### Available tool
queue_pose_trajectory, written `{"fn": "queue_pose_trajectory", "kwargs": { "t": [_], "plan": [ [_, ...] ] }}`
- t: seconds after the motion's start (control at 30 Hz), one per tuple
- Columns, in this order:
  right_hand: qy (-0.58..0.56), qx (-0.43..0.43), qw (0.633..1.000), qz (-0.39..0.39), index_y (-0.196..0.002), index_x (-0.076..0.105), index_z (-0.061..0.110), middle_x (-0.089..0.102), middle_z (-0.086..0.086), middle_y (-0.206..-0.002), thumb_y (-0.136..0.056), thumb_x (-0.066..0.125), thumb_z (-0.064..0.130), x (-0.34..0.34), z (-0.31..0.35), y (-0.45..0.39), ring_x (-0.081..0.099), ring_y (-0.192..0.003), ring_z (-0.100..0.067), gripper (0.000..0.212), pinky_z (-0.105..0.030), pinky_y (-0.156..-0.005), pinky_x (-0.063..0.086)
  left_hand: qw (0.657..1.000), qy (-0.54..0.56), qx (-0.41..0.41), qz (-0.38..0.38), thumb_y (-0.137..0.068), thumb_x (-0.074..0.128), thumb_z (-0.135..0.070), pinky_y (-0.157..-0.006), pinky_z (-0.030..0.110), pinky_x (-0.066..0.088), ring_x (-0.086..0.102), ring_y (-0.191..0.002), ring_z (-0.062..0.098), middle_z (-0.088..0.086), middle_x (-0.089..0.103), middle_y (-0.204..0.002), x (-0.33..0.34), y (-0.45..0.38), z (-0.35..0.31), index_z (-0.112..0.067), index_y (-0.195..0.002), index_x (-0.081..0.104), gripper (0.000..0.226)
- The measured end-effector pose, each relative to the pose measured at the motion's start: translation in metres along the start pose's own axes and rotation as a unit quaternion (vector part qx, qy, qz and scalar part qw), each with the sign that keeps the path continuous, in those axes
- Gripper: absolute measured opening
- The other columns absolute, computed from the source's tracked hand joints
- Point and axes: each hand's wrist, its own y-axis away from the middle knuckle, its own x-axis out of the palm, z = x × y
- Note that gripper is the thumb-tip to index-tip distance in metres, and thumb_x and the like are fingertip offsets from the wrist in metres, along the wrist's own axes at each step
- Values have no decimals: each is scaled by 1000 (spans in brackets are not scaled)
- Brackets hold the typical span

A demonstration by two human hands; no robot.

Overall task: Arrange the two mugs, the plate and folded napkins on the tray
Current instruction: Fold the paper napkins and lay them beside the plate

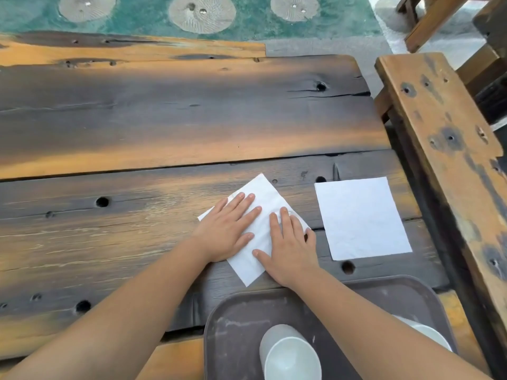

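A white napkin lies folded at an angle on the wooden table. My left hand and my right hand both press flat on it with straight fingers. A second white napkin lies flat and unfolded to the right. Near the table's front edge sits a dark brown tray. On it stands a white mug, upside down. A white dish or second mug shows partly behind my right forearm; I cannot tell which.
A wooden bench runs along the table's right side, and another wooden bench stands at the top right. Beyond the table's far edge lies green ground with round stone slabs. The planks have several knot holes.
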Motion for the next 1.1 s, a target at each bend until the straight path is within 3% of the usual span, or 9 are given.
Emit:
{"fn": "queue_pose_trajectory", "kwargs": {
  "t": [0.23, 0.37, 0.47, 0.57, 0.63, 0.7, 0.8, 0.93, 1.1],
  "plan": [
    [20, -83, 996, 10, -153, -5, 28, -17, -2, -163, -85, 35, 70, -17, -14, -23, -10, -149, -22, 90, -54, -114, 5, 983, 46, -176, -31, -95, 21, -58, -118, 49, -2, -7, -150, 25, 6, -7, -165, 13, 18, -24, -28, -156, 3, 69],
    [-8, -89, 996, -11, -155, -1, 25, -12, -3, -164, -92, 29, 65, -20, 1, -22, -8, -150, -21, 80, -49, -115, 6, 939, 135, -316, -25, -96, 24, -57, -116, 53, -7, -18, -148, 28, 7, -20, -162, 15, 25, -54, -27, -155, -8, 73],
    [-22, -96, 995, -9, -155, 2, 23, -8, -3, -165, -98, 25, 54, -16, 13, -22, -6, -150, -21, 69, -47, -116, 7, 910, 193, -368, -16, -95, 27, -53, -116, 55, -5, -19, -147, 28, 7, -21, -162, 12, 24, -71, -27, -154, -8, 74],
    [-34, -84, 996, -7, -155, 6, 22, -5, -2, -165, -99, 24, 51, -14, 12, -25, -4, -150, -20, 65, -47, -117, 9, 918, 165, -351, -79, -94, 39, -44, -115, 50, 7, -2, -148, 28, 9, 1, -164, 5, 29, -67, -21, -154, 13, 69],
    [-6, -97, 995, -25, -154, 10, 20, -1, -3, -165, -99, 24, 51, -13, 7, -28, 0, -150, -21, 64, -46, -116, 11, 949, 116, -274, -104, -95, 44, -36, -114, 45, 15, 12, -148, 28, 9, 17, -162, 5, 33, -53, -17, -151, 27, 61],
    [20, -110, 993, -40, -154, 14, 20, 4, -4, -165, -99, 24, 51, -11, 2, -31, 4, -150, -21, 64, -44, -115, 13, 977, 66, -187, -85, -97, 39, -37, -116, 43, 16, 14, -149, 25, 8, 20, -162, 8, 35, -37, -16, -150, 31, 57],
    [43, -120, 991, -36, -155, 10, 24, 3, -1, -165, -96, 16, 58, -6, -6, -36, 0, -150, -20, 68, -45, -117, 9, 985, 41, -163, -50, -97, 28, -45, -119, 43, 7, 7, -151, 23, 6, 11, -164, 13, 34, -25, -17, -154, 22, 64],
    [64, -129, 989, -35, -155, -1, 30, -6, 4, -165, -90, 8, 70, -4, -18, -42, -7, -150, -19, 76, -48, -117, 2, 977, 33, -207, -25, -91, 13, -60, -119, 46, -3, -9, -150, 23, 5, -9, -164, 18, 31, -24, -22, -156, 1, 76],
    [63, -125, 990, -21, -153, -8, 34, -14, 6, -163, -86, 7, 77, -10, -21, -45, -13, -149, -18, 81, -51, -116, -6, 965, 29, -259, -9, -83, 6, -72, -117, 49, -9, -17, -149, 26, 7, -21, -161, 16, 34, -25, -21, -155, -9, 89]
  ]
}}
